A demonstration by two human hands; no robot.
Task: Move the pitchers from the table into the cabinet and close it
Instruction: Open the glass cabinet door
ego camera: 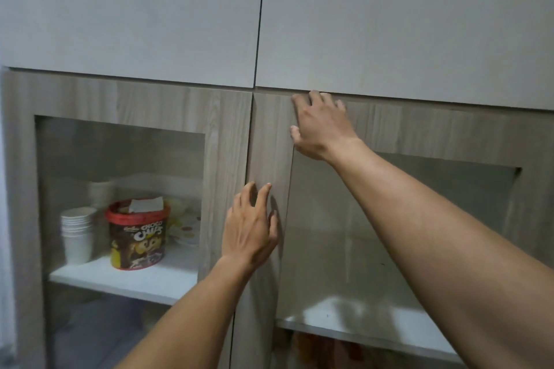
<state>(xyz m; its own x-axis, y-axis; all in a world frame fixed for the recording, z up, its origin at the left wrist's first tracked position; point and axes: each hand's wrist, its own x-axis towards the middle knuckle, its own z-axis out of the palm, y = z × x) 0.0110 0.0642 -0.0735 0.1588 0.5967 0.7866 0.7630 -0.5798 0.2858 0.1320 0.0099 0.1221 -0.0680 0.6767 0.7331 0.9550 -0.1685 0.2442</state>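
A wood-grain cabinet with two glass-paned doors fills the view. My right hand (320, 126) lies flat with spread fingers on the top frame of the right door (269, 141), fingertips at its upper edge. My left hand (250, 226) rests lower on the same door's left stile, fingers apart, close to the seam with the left door (224, 135). Both doors look flush with each other. Neither hand holds anything. No pitcher or table is in view; behind the right glass (389, 234) I see only a white shelf.
Behind the left glass, a white shelf (126, 278) carries a stack of paper cups (78, 234), a red-lidded Choco Chips tub (138, 234) and plates (186, 228). Pale flat-fronted upper cabinet doors (389, 24) sit directly above my right hand.
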